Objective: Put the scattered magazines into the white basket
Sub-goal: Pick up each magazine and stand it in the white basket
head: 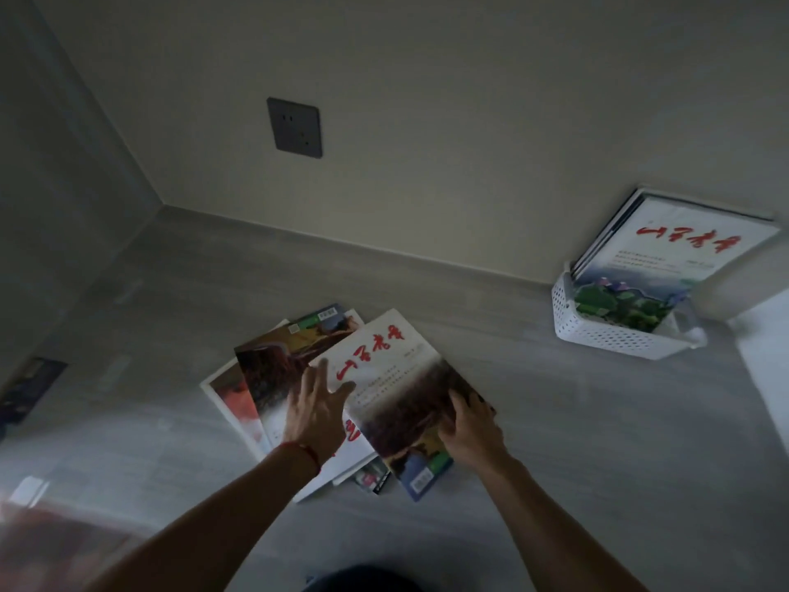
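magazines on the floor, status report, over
Left hand flat on the pile, right hand gripping top magazine. White basket by the wall already holds several. Path between looks unobstructed.

Bare floor point(491, 318) lies open between the magazine pile point(299, 378) and white basket point(615, 331). Upright magazines point(666, 249) fill the basket; wall point(427, 121) directly behind.

Right hand point(467, 429) grips the top magazine point(397, 386) on the floor pile; left hand point(318, 410) rests flat beside it.
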